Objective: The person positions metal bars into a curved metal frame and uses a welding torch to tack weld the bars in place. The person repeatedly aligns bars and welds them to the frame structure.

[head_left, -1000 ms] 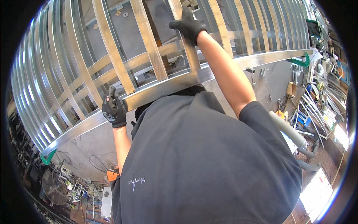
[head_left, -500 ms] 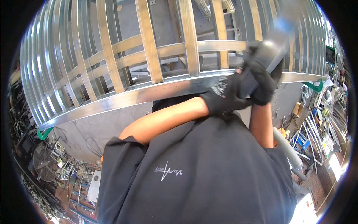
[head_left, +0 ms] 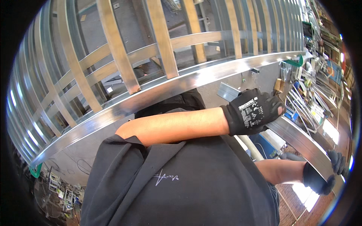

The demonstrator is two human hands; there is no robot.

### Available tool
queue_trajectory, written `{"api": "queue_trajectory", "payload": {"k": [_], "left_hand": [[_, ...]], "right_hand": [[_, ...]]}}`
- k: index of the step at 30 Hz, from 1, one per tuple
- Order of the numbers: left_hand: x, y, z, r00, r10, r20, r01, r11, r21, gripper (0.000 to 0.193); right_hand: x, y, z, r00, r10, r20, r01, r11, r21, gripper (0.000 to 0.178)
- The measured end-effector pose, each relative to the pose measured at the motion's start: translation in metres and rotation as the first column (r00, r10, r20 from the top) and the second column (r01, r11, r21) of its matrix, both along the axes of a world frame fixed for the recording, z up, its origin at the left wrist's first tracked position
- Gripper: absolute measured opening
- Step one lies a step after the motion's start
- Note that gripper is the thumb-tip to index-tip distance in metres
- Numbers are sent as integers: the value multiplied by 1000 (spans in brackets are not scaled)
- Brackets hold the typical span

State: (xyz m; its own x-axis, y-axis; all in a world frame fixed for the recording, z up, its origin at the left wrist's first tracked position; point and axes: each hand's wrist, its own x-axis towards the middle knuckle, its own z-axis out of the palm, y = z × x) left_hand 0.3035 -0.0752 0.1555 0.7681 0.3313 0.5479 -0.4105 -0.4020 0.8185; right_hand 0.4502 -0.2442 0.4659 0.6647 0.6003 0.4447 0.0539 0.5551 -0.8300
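Note:
A long silvery metal bar (head_left: 299, 142) slants across my right side, its short far end showing beyond my left glove. My left hand (head_left: 254, 112), in a black glove with pale print on its back, reaches across my body and is closed around the bar. Farther along it, near the right rim, my right hand (head_left: 322, 177) wears a black glove and curls around the bar's edges. Ahead of me a large frame of spaced metal slats (head_left: 117, 45) is bordered on my side by a shiny rail (head_left: 154, 94); the held bar is apart from it.
Green straps or hooks (head_left: 294, 61) hang at both ends of the rail. Scrap metal strips (head_left: 309, 101) are heaped on the right. A round fan-like grille (head_left: 47, 196) and clutter lie at the lower left. A blue box-like object (head_left: 263, 144) stands below the bar.
The bar has swung from upper right, over the slats, down to my right side. My hands have moved apart along it, the right one toward the lower right. My view has turned right.

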Motion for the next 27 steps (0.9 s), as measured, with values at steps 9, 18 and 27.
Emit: {"api": "queue_trajectory", "payload": {"k": [9,18,27], "left_hand": [[5,-11,31,988,132,84,-133,991,-3,29],[3,8,-47,980,87,177,-69,992,-106,33],[10,12,-53,932,195,305,-148,974,-171,42]], "right_hand": [[4,-12,-11,934,207,289,-208,978,-29,45],[-40,65,-111,890,177,419,-86,970,-227,55],[-44,91,-106,817,301,492,-122,924,-363,58]]}}
